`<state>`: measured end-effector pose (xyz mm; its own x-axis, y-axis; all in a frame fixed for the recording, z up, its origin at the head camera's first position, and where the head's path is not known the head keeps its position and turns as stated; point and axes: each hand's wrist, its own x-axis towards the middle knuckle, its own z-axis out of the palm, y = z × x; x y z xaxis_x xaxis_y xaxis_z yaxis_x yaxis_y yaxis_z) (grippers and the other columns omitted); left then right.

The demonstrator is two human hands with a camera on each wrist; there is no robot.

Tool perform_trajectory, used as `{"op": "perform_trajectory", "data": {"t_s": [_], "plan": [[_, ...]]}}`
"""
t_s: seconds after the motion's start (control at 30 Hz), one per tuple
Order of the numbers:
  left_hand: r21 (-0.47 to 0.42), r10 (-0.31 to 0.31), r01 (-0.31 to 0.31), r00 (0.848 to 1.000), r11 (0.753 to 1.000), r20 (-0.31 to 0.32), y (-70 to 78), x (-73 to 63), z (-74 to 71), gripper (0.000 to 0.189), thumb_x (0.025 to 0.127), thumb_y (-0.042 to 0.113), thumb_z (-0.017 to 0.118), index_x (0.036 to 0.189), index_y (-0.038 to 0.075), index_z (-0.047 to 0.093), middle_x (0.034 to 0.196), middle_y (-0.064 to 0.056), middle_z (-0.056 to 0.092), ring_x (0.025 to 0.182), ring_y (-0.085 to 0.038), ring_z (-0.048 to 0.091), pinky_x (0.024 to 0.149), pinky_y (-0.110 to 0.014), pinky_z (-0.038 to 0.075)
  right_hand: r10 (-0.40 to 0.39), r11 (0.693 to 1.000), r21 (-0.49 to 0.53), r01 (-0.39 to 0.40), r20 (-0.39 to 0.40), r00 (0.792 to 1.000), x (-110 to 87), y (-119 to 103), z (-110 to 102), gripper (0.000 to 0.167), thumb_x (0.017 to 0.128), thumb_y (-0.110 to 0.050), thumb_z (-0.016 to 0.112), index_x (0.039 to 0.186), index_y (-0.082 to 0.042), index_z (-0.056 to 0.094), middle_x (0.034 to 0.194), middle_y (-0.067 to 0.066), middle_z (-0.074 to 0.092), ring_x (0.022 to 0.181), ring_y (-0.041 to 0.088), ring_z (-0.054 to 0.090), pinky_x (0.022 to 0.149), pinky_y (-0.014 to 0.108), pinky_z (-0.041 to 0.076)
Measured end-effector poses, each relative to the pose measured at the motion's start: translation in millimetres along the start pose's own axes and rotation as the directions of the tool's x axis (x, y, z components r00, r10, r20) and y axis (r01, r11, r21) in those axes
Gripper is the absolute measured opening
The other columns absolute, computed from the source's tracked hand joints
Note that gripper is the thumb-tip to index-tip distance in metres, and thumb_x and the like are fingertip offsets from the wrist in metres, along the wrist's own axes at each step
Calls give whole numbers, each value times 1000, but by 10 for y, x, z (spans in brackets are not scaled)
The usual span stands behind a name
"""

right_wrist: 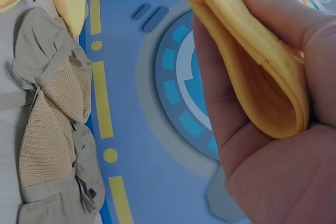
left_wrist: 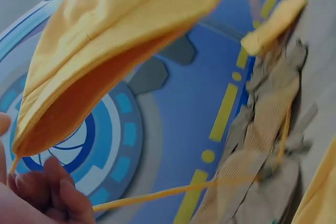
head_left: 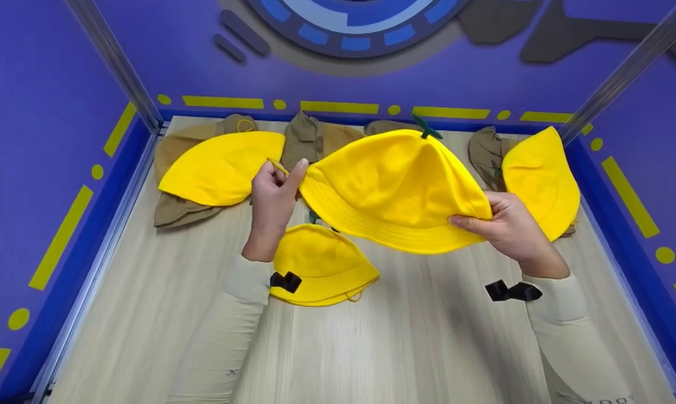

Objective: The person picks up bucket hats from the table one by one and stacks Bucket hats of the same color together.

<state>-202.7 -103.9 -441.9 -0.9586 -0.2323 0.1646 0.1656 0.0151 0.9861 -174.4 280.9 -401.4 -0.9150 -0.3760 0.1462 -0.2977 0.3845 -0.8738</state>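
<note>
A yellow bucket hat (head_left: 394, 182) with a small green sprout (head_left: 426, 129) on its crown is held up above the table, folded flat with the brim downward. My left hand (head_left: 273, 202) pinches the thin yellow cord (left_wrist: 152, 198) at the hat's left corner. In the left wrist view that cord stretches from the fingers toward the right. At the opposite corner my right hand (head_left: 514, 227) grips the folded brim, thumb on the near side and fingers behind. The right wrist view shows the doubled brim (right_wrist: 286, 103) between thumb and palm.
Yellow hats lie at the left (head_left: 222, 171), at the right (head_left: 542, 182) and beneath the left forearm (head_left: 321, 266). Khaki fabric items with mesh parts (head_left: 301, 137) line the back of the wooden table (head_left: 360, 353). Blue printed walls (head_left: 338, 84) enclose three sides.
</note>
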Motion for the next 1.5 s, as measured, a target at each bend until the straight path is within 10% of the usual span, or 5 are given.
{"op": "perform_trajectory", "data": {"t_s": [0.27,0.43,0.6,0.97,1.5], "plan": [[178,324,-303,940,936,-105,3,-47,19,52,88,30,82,69,11,38,62,-1,29,54,-21,35,58,-29,26,-71,997,-2,72,55,996,34,0,-1,23,92,-3,74,115,-5,75,103,6,78,86,18,78,73,28,63],[152,410,-442,890,884,200,-12,-2,-1,54,88,22,81,132,5,54,111,-11,60,99,-23,57,85,-34,46,-100,995,31,98,80,992,38,-13,22,27,90,3,73,116,-5,75,107,9,78,88,21,77,74,31,63],[17,259,-294,867,956,425,-86,44,-87,54,92,19,78,142,11,59,135,-6,65,118,-22,64,100,-33,55,-114,993,28,112,107,988,51,16,43,27,91,2,73,117,-5,75,108,9,78,89,20,78,75,30,63],[68,83,-106,956,992,281,-295,-32,-494,31,92,22,77,121,10,73,115,-8,73,101,-21,70,88,-28,60,20,998,54,-20,-4,1000,193,340,669,28,89,-17,81,115,-12,74,101,7,75,81,22,70,72,30,61],[399,-233,182,969,899,85,-747,-342,-1072,39,94,23,76,127,6,66,129,-14,64,125,-28,56,111,-44,45,186,980,69,-186,-4,982,245,862,1521,55,90,-26,80,140,-19,58,105,9,76,85,19,72,73,25,60]]}}
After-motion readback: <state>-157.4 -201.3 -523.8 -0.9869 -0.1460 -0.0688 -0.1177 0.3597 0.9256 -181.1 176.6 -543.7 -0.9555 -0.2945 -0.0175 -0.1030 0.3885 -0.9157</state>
